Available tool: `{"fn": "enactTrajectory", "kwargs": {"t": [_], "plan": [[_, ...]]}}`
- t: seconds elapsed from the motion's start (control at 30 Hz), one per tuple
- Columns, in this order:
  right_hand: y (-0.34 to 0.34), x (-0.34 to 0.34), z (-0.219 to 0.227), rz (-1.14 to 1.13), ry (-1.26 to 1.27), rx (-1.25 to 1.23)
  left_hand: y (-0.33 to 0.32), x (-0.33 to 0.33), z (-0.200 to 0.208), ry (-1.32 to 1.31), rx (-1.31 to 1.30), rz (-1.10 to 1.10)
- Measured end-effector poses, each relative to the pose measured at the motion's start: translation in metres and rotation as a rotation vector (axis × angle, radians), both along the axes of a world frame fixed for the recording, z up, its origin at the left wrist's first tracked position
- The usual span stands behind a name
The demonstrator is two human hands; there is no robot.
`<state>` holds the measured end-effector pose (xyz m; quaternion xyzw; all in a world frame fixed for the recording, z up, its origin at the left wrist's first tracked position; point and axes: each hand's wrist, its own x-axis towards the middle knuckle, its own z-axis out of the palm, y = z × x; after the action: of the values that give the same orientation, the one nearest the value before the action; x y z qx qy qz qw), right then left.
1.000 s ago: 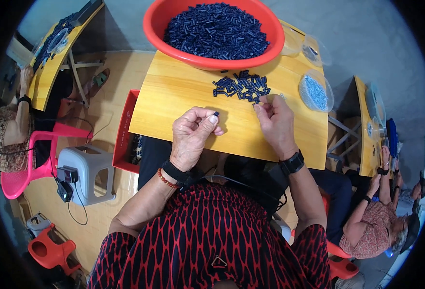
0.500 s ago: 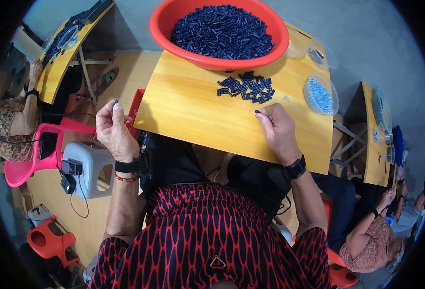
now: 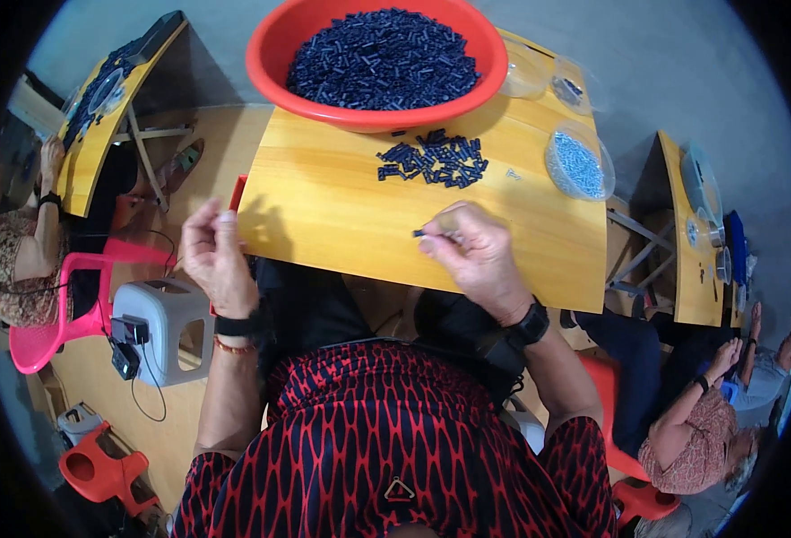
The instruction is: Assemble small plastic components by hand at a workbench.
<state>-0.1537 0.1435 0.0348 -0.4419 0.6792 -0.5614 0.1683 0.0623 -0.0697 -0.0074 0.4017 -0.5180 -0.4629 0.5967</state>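
Note:
My right hand (image 3: 474, 255) is over the near part of the yellow table, its thumb and forefinger closed on a small dark cylindrical piece (image 3: 419, 233). Beside the table's left edge, my left hand (image 3: 219, 255) is raised with thumb and fingers loosely apart. No piece shows in it, though its fingertips are slightly blurred. Just past those fingertips, part of a red box (image 3: 237, 192) shows at the table's side. A loose pile of similar dark pieces (image 3: 436, 161) lies beyond my right hand.
At the far edge stands a big red basin (image 3: 270, 76) heaped with dark pieces. A clear tub of light-blue small parts (image 3: 579, 164) sits on the right, with other clear containers (image 3: 573, 90) behind. Co-workers sit at tables on both sides. A grey stool (image 3: 158, 327) stands left.
My right hand has moved left over the table with its dark piece. My left hand has shifted slightly and its fingers have loosened; the piece at its fingertips no longer shows.

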Motion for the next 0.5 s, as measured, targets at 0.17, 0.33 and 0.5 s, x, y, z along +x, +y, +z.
{"fn": "enactTrajectory", "kwargs": {"t": [0.17, 0.33, 0.5], "plan": [[-0.013, 0.017, 0.009, 0.148, 0.092, 0.014, 0.064, -0.045, 0.034, -0.113, 0.085, -0.823], [-0.006, 0.017, 0.012, 0.177, 0.024, 0.064, 0.087, -0.072, 0.027, 0.055, 0.308, -1.029], [0.008, -0.011, 0.003, 0.029, 0.107, 0.119, 0.080, -0.073, 0.008, 0.084, 0.382, -1.061]]}}
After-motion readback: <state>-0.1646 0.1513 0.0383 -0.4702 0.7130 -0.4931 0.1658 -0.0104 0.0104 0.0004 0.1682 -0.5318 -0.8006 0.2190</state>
